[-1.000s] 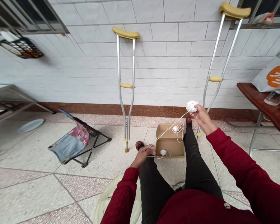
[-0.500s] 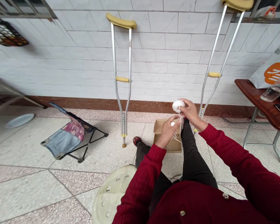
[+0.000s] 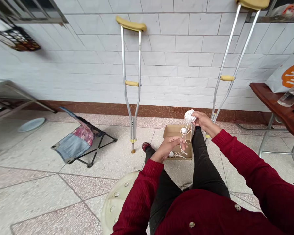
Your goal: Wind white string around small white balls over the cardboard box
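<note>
My right hand [image 3: 204, 121] grips a ball of white string [image 3: 190, 116] out in front of my knees. Loose strands hang from the ball down to my left hand [image 3: 168, 148], whose fingers pinch the string above an open cardboard box [image 3: 177, 132]. The box stands on the floor between my feet and has its lid raised. A small white string ball [image 3: 183, 130] lies close to the strands over the lid, and a second one [image 3: 171, 154] sits in the box, partly hidden behind my left hand.
Two aluminium crutches [image 3: 131, 81] [image 3: 227, 78] lean against the tiled wall. A folding stool [image 3: 80, 143] and a pale plate [image 3: 31, 124] lie on the floor to my left. A wooden table [image 3: 271, 104] holding a bottle stands at right. A round plastic seat [image 3: 117, 205] sits beneath me.
My hands have moved apart again, with the left dropping lower over the box. The large ball has shifted slightly right, and more string now hangs between my hands.
</note>
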Tool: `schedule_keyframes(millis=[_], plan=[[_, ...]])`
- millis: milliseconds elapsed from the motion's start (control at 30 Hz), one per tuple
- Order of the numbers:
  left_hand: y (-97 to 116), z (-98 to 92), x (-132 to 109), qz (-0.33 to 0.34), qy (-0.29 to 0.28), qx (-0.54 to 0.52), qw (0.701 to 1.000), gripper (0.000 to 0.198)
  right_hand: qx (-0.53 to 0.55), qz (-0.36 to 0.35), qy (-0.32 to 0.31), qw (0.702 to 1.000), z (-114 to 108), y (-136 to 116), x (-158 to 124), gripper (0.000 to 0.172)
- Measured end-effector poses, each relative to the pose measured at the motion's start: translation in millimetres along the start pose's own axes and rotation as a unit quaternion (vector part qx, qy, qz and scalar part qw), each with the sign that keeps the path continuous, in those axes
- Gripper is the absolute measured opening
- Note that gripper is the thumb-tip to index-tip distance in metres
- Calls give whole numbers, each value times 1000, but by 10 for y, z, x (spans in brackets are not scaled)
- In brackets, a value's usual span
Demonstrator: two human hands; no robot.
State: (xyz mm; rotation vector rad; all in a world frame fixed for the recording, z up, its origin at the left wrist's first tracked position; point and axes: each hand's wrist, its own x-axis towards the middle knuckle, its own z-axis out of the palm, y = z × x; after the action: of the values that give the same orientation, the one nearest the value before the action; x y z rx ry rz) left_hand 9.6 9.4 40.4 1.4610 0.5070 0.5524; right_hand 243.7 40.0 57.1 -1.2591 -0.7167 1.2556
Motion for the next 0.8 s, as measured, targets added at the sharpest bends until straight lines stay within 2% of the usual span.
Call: schedule_keyframes(millis=[67, 167, 200, 300, 367, 467, 567, 667, 800], plan=[[-142, -84, 5, -19, 9, 100, 995, 37, 46, 28, -15, 998, 7, -14, -2, 13], [-314, -151, 66, -16, 72, 259, 963, 35, 105, 55, -43, 992, 70, -59, -42, 11], [-351, -149, 88, -11, 74, 281, 957, 34, 125, 62, -50, 989, 101, -83, -61, 11], [-432, -87, 115, -8, 16, 235, 972, 34, 169, 79, -55, 981, 192, -178, -116, 11], [-499, -40, 91, -13, 0, 194, 981, 35, 175, 84, -52, 980, 229, -238, -148, 11], [-634, -49, 28, -23, 48, 196, 979, 34, 165, 84, -70, 980, 254, -273, -228, 13], [-740, -177, 0, -27, 81, 245, 966, 30, 139, 113, -123, 976, 268, -207, -387, 12], [-723, -347, 58, -12, 85, 335, 938, 28, 98, 164, -191, 963, 275, -20, -602, 14], [-474, -469, 242, 47, 116, 498, 858, 28, 12, 200, -248, 948, 243, 386, -828, 21]])
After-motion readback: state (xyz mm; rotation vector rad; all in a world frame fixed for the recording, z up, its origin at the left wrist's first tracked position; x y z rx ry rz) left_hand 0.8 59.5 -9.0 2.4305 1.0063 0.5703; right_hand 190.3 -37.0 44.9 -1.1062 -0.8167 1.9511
